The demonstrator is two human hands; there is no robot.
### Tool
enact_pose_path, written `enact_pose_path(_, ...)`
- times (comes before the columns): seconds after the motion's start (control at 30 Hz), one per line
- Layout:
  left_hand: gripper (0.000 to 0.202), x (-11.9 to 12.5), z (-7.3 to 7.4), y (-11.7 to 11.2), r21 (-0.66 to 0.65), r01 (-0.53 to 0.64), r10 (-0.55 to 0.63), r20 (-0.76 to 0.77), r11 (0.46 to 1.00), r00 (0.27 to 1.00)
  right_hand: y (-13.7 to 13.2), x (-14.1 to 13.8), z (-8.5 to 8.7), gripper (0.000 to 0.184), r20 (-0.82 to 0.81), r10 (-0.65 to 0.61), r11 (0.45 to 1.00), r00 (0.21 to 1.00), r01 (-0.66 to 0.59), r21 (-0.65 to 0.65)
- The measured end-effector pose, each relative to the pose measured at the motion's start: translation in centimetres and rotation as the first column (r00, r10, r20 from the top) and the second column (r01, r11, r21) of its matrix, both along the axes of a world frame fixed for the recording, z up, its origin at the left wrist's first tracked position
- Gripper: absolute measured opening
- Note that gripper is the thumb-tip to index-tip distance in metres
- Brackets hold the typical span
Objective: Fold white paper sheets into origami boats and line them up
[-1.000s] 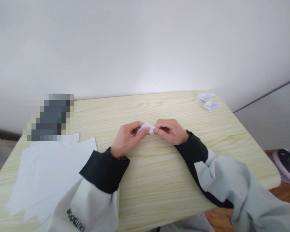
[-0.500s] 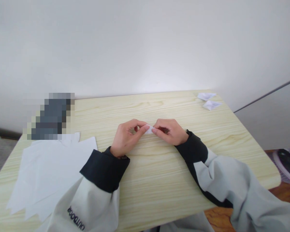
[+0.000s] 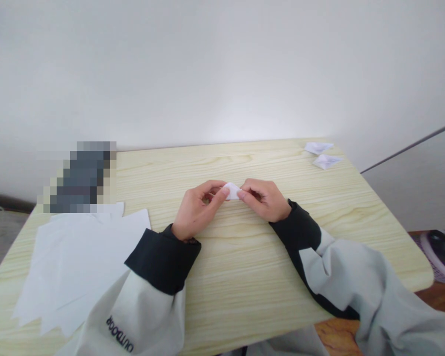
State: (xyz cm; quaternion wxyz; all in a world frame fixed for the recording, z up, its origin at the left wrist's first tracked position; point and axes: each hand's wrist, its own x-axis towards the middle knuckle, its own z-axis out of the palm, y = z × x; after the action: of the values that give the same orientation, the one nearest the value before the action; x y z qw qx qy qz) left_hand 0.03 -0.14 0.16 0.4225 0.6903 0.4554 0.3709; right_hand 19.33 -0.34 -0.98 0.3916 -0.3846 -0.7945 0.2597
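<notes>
A small folded white paper is held above the table in the gap between the two hands, with twelve o'clock taken as straight toward the wall. It is pinched between thumb and fingers of the left hand at one end and of the right hand at the other, so neither hand is nearer. From the left hand it lies at about two o'clock, from the right at about ten. Its peak is pointed to twelve and its lower edge is run from nine to three; whether that is the true long axis cannot be told, since both ends are covered by the thumbs. The fingertips behind it are hidden, as are its underside and inner folds. Two folded paper pieces, the farther and the nearer, are set at two o'clock. Loose white sheets are spread at eight, partly covered by the left sleeve. The dark object at ten is pixelated beyond recognition, and a basket at four is cut off.
</notes>
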Motion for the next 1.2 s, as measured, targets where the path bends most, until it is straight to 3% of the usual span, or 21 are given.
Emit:
enact_pose_path(0.1, 0.034, 0.0, 0.4, -0.1, 0.008, 0.034, -0.033, -0.08, 0.999, 0.996, 0.0, 0.1, 0.0, 0.026, -0.052, -0.065, 0.997, 0.997, 0.063, -0.034)
enact_pose_path(0.3, 0.041, -0.2, 0.5, -0.2, 0.049, 0.07, -0.061, -0.172, 0.996, 0.983, 0.1, 0.2, 0.1, 0.037, -0.034, -0.05, 0.998, 0.998, 0.049, -0.044)
enact_pose_path(0.77, 0.039, -0.3, 0.4, -0.2, 0.072, 0.057, -0.043, -0.176, 0.996, 0.983, 0.1, 0.0, -0.1, 0.024, -0.021, -0.026, 0.999, 0.999, 0.026, 0.02)
enact_pose_path(0.9, 0.024, 0.0, -0.2, -0.1, 0.16, 0.004, 0.015, -0.115, 0.987, 0.993, 0.1, 0.0, -0.2, 0.025, -0.025, -0.047, 0.999, 0.999, 0.047, 0.001)
enact_pose_path(1.0, 0.033, 0.0, -0.7, 0.0, 0.257, -0.003, 0.025, -0.08, 0.966, 0.996, 0.1, -0.1, -0.2, 0.026, -0.012, -0.061, 0.998, 0.998, 0.061, 0.005)
enact_pose_path(1.2, 0.034, -0.2, -1.0, 0.3, 0.36, 0.06, -0.005, -0.151, 0.931, 0.988, 0.2, -0.2, -0.3, 0.026, -0.03, -0.083, 0.996, 0.996, 0.082, -0.025)
